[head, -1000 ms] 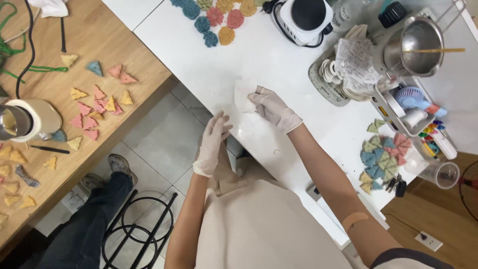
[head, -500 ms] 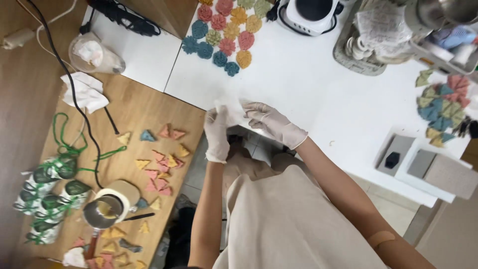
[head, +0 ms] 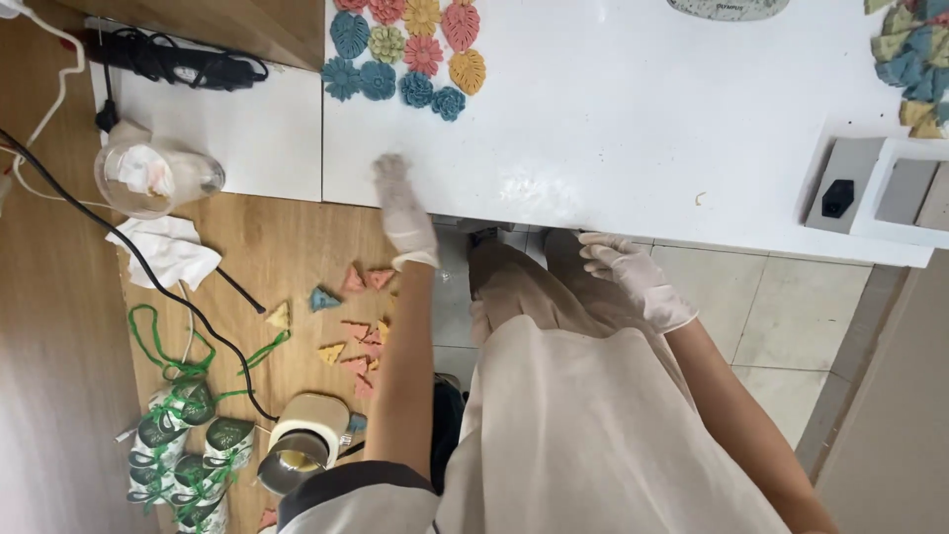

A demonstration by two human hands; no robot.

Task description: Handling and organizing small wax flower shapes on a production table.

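Both my gloved hands are empty: my left hand point(head: 403, 210), blurred, lies flat and open with its fingers stretched onto the white table point(head: 613, 129) at its near edge, while my right hand point(head: 633, 277) hangs loosely open just below that edge, over the tiled floor point(head: 761, 307), holding nothing. Ahead of my left fingertips, near but apart from them, sits a cluster of flat coloured flower and leaf pieces point(head: 405, 49) in blue, teal, pink and yellow, reaching to the top of the picture; the leaf shapes have their long axes running roughly away from me. Between that cluster and the grey block with a black switch point(head: 840, 193) at the table's right end, the white surface is open, bare but for a few specks. To my left a lower wooden bench point(head: 287, 247) carries small triangular pieces point(head: 351, 316), a crumpled white cloth point(head: 168, 247), a clear plastic cup point(head: 153, 178) at the edge of a white board, black cables and a round metal pot point(head: 297, 455).
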